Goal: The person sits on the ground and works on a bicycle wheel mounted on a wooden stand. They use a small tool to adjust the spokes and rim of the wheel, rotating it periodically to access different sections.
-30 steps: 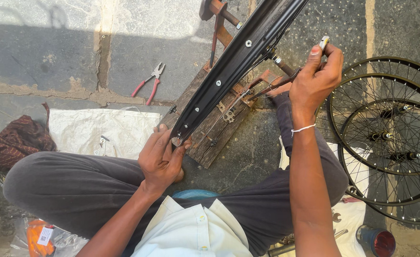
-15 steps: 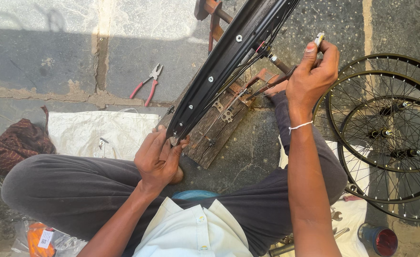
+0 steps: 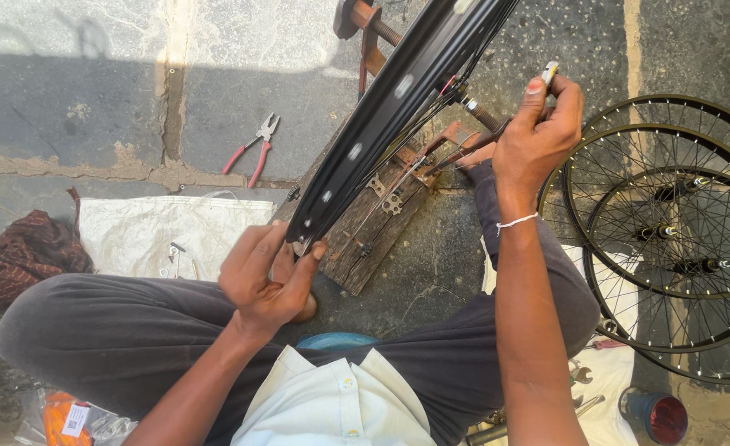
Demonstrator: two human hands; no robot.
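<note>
A: Black bicycle rim point(image 3: 398, 107), largest here — stood where?
B: Ran slantwise across a worn wooden block point(image 3: 377, 235) on the stone floor, lower end down at the lap.
A: Spoked wheels point(image 3: 670, 239)?
B: Lay stacked well apart, off to the right.
A: Left hand point(image 3: 270, 277)?
B: Closed round the rim's lower edge, fingers clamped on it.
A: Right hand point(image 3: 538, 136)?
B: Pinched shut on a small tool point(image 3: 550, 73) beside the spokes.
A: Red-handled pliers point(image 3: 251, 153)?
B: Lay alone on the floor, beyond the white sack point(image 3: 150, 235)
</note>
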